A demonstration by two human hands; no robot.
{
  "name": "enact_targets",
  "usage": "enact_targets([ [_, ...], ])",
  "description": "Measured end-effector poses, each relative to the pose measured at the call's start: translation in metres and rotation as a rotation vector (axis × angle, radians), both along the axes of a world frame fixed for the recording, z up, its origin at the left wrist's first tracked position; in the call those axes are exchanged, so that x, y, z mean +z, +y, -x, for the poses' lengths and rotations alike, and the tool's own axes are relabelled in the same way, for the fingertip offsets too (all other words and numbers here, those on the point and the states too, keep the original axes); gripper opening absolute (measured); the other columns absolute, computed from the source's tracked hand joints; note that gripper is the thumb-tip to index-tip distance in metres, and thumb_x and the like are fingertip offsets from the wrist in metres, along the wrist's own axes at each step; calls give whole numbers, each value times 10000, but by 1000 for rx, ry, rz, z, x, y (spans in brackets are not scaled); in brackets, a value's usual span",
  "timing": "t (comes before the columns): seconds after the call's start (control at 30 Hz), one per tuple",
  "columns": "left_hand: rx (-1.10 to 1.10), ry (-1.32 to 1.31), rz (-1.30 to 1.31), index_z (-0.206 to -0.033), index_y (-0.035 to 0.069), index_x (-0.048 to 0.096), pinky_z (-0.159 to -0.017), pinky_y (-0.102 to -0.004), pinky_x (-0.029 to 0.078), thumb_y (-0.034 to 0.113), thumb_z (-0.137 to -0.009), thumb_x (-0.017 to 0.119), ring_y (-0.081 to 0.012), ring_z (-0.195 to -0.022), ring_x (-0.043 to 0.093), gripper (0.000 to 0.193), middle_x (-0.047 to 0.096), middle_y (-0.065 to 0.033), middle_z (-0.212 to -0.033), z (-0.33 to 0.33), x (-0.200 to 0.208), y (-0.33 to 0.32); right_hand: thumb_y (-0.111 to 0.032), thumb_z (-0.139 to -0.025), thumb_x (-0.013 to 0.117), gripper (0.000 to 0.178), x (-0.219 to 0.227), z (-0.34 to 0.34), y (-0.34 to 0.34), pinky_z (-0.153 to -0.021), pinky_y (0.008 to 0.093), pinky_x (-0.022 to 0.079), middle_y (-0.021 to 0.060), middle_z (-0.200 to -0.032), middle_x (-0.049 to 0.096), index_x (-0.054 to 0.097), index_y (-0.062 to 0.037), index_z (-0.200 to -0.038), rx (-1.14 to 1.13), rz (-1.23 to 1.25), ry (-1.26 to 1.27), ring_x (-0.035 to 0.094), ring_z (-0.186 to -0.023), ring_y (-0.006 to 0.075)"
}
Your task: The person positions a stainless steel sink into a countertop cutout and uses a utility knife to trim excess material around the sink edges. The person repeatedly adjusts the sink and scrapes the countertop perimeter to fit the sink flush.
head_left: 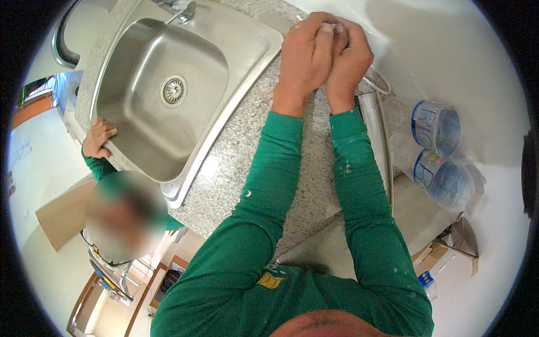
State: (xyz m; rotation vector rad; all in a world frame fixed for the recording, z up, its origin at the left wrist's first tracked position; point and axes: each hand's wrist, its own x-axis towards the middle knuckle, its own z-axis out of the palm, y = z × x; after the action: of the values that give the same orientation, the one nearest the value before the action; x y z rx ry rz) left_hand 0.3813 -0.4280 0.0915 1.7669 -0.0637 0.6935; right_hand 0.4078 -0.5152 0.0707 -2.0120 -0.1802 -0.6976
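My left hand (306, 56) and my right hand (349, 62) are pressed together, fingers curled and closed, at the top middle of the view. They are above the speckled granite countertop (236, 146), close to the white wall. The thumbs lie side by side, with whitish smears on their tips. Anything between the palms is hidden. Left of my hands, a stainless steel sink (222, 106) with a round drain strainer (173, 91) is set into the countertop. Its faucet (182, 11) stands at the far edge.
Another person's hand (100, 137) rests on the sink's left rim. Two clear plastic tubs (435, 126) with blue markings are at the right, by the wall. A thin white cable (382, 85) curls beside my right wrist. An opened cardboard box (435, 255) stands lower right.
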Motion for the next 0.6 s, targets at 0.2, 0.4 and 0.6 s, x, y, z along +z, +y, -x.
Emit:
enact_targets([
  [0.2,68,44,-88,-1145,10,735,-832,-406,585,238,-1046,547,-330,-907,777,311,781,-214,-978,-2,-4,15,-137,-961,653,171,4,-3,22,-769,462,590,181,-965,771,753,-103,-1096,70,-82,49,755,-895,395],
  [0.4,119,-9,-137,-1060,20,727,-865,-470,533,242,-1038,563,-411,-835,711,276,743,-218,-879,-4,-5,11,-131,-987,672,203,-4,-3,15,-816,361,588,103,-1016,786,751,-68,-1163,139,-74,53,744,-898,223],
  [0.6,178,-14,-205,-1020,27,745,-953,-514,491,286,-1054,548,-440,-837,685,327,736,-230,-870,-10,-5,1,-172,-995,692,176,-5,-14,8,-806,340,580,94,-987,790,757,-54,-1109,72,-5,54,739,-889,195],
])
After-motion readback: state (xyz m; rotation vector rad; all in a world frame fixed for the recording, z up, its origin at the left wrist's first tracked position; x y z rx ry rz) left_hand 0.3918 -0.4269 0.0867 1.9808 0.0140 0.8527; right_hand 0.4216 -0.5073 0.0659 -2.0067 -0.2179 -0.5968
